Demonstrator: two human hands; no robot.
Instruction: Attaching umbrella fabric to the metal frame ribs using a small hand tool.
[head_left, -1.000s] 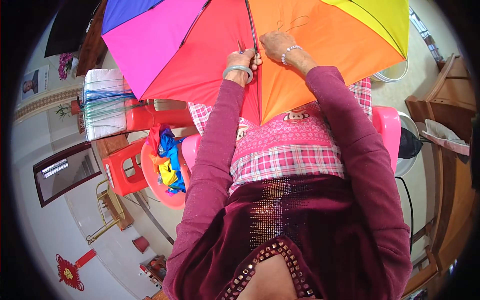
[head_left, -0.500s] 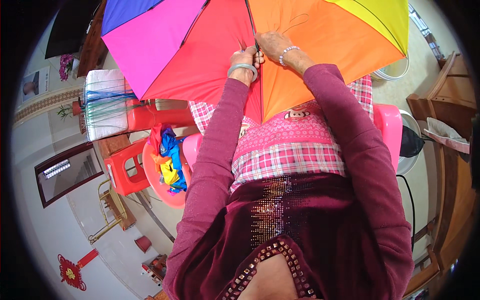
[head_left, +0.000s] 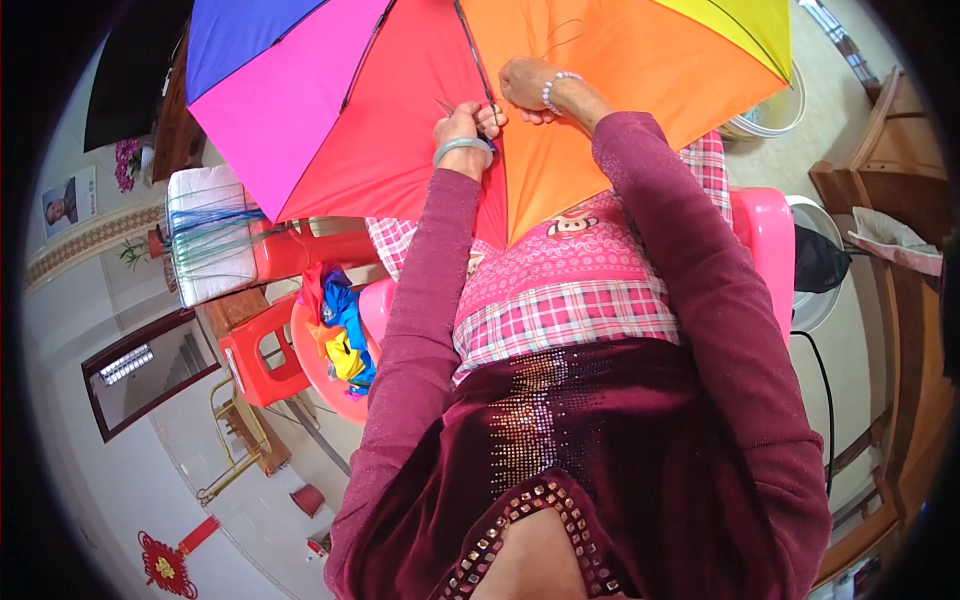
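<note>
Left hand: the left hand [head_left: 466, 124] is closed at the canopy's red-and-orange join, fingertips appearing to pinch the black metal rib [head_left: 474, 52]; a slim pointed tool [head_left: 441, 105] juts from the same grip, its kind unclear
Right hand: the right hand [head_left: 527, 85] sits on the canopy's orange side, just beside the rib, fingers curled together; cannot tell what, if anything, lies between them
Thread: a thin dark thread loop [head_left: 582, 30] shows against the canopy's orange panel, beyond the right hand
Canopy: the open, multicoloured fabric umbrella canopy [head_left: 390, 165] spreads beneath both hands, its near edge over the pink patterned cloth apron [head_left: 560, 268]
Handling, as judged: hold rib and cloth together without slack, draw the thread evenly so the panel does not pucker, and angle the tool's point away from the fabric
Canopy's left: a white foam block [head_left: 205, 184] wound with blue and green threads; nearer the wearer, a red plastic basin [head_left: 350, 406] of bright cloth pieces [head_left: 345, 352]
Canopy's right: a round white bucket [head_left: 768, 130], partly hidden by its edge
</note>
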